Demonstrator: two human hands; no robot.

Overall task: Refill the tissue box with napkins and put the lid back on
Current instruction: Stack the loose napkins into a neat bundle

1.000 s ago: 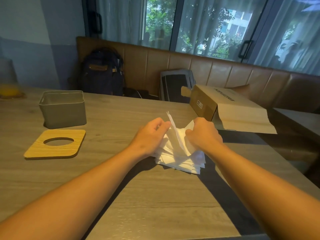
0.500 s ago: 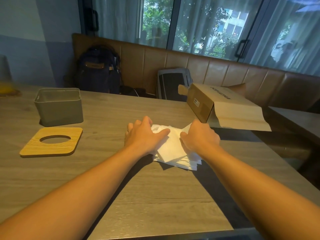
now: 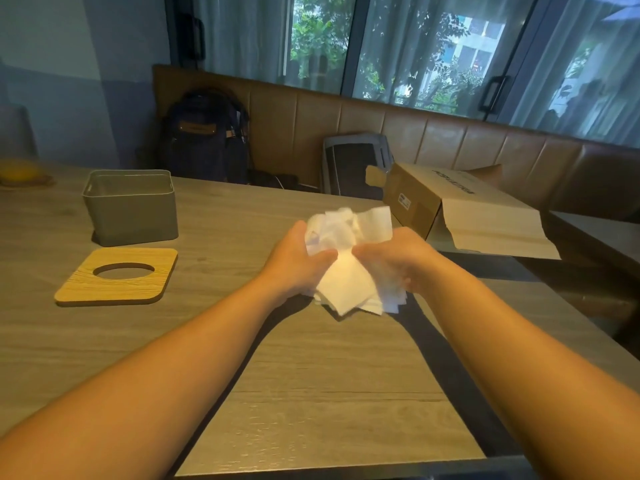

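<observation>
Both grips are clenched on one thing. My left grip (image 3: 298,258) and my right grip (image 3: 394,261) squeeze a single loose bundle of white napkins (image 3: 346,285) between them, fingers curled into the paper from either side. The bundle is crumpled at the top, where sheets fan out above my knuckles, and square corners hang below my palms toward the table (image 3: 311,393). I cannot tell whether those lowest corners touch the wood. The sheets overlap too much for me to count them.

Well apart from the napkins, on the far left of the table, stands one grey tissue box (image 3: 133,216), upright, its top open. From this angle I cannot see what is in it. Just in front of it, close but not touching, lies one wooden lid (image 3: 117,275), flat on the table, with one round hole through its middle.

To the right of my grips, one brown cardboard box (image 3: 450,209) lies on its side with a long flap folded out over the table's edge. One yellowish object (image 3: 17,169) sits blurred at the far left edge. Beyond the table, one dark backpack (image 3: 204,140) and one grey case (image 3: 356,164) lean against the brown padded bench (image 3: 450,140) under the windows. My two bare forearms reach in from the bottom corners and meet at the bundle.
</observation>
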